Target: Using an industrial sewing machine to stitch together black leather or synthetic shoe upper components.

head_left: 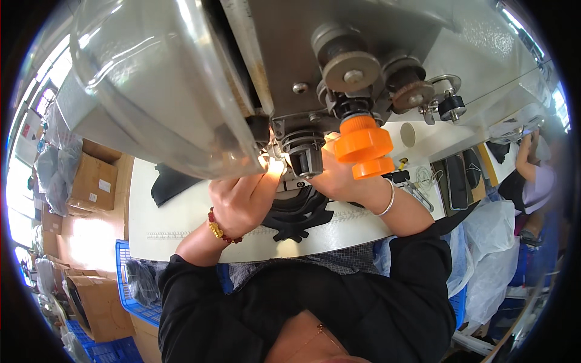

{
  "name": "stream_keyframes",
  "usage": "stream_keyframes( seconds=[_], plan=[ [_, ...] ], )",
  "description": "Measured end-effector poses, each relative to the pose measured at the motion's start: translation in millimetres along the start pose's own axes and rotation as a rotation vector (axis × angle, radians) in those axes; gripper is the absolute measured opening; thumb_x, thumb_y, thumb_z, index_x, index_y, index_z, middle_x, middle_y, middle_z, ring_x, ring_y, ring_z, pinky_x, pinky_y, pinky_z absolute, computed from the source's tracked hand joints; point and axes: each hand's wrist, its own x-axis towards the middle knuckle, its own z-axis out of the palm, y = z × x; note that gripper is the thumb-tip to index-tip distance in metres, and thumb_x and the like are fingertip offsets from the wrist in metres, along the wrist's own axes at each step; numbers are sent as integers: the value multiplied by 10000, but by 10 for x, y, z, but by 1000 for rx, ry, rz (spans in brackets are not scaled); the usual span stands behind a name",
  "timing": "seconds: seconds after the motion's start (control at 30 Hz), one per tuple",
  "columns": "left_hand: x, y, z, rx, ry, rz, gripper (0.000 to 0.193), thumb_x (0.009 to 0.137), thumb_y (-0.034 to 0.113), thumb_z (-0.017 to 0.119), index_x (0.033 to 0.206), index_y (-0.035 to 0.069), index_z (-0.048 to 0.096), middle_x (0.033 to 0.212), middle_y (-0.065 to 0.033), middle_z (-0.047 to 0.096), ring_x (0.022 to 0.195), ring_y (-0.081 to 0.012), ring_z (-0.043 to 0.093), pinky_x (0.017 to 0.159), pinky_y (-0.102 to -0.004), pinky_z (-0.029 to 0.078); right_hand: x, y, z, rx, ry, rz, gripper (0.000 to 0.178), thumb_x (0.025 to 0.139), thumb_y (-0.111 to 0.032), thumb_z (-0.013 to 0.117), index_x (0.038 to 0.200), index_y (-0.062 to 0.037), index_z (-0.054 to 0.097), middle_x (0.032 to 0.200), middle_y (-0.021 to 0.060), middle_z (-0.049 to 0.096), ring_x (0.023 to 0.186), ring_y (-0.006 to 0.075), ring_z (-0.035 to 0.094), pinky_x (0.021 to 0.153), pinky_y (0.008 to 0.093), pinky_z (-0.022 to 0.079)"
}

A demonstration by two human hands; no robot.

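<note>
A sewing machine head [284, 72] looms over the white work table, its needle area lit by a bright lamp. My left hand [239, 202] reaches to that lit spot, fingers pressed together beside the needle; glare hides what they pinch. From the other side comes my right hand [340, 176], close to the needle area, its fingers hidden behind the machine's black knob [304, 154] and orange knobs [365, 140]. Between the hands, and toward my body, a curved black fabric piece [296, 213] with short strips at its near end lies on the table.
A clear plastic guard [163, 91] bulges at upper left. Another black cloth [169, 184] lies left on the table [181, 242]. Tools, including metal scissors [417, 195], lie right. Blue crates [124, 272] and cardboard boxes [94, 184] stand left; another person [535, 175] sits far right.
</note>
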Motion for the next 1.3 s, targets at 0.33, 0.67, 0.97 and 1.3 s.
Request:
stream_keyframes(
  seconds=[0.33,0.67,0.97,1.3],
  plan=[
    [18,-71,-17,16,-37,-103,163,595,45,725,699,4,606,775,-93,575,570,-265,561,522,-349,443,-48,-63,112,-16,86,48,273,661,-104,675,929,-153,691,888,-15,644,602,163,545,539,302,398],
    [42,-165,-87,-202,-106,-306,84,663,-20,660,702,19,596,700,-102,559,596,-291,559,557,-378,446,-23,-170,35,-17,16,60,257,722,-67,681,979,-53,693,827,42,642,665,200,607,539,319,446],
    [14,-205,-104,-205,-155,-253,115,705,25,690,809,40,641,819,-84,630,646,-274,594,573,-376,464,-48,-153,36,-56,-12,84,221,770,-77,710,989,-53,695,781,48,625,617,204,583,511,320,435],
    [52,-222,-27,-228,-31,-260,89,736,46,702,760,41,617,833,-65,669,543,-245,596,484,-348,479,12,-184,20,-194,-75,105,278,747,-94,722,1024,-106,699,874,34,672,641,190,608,513,310,453]
  ],
)
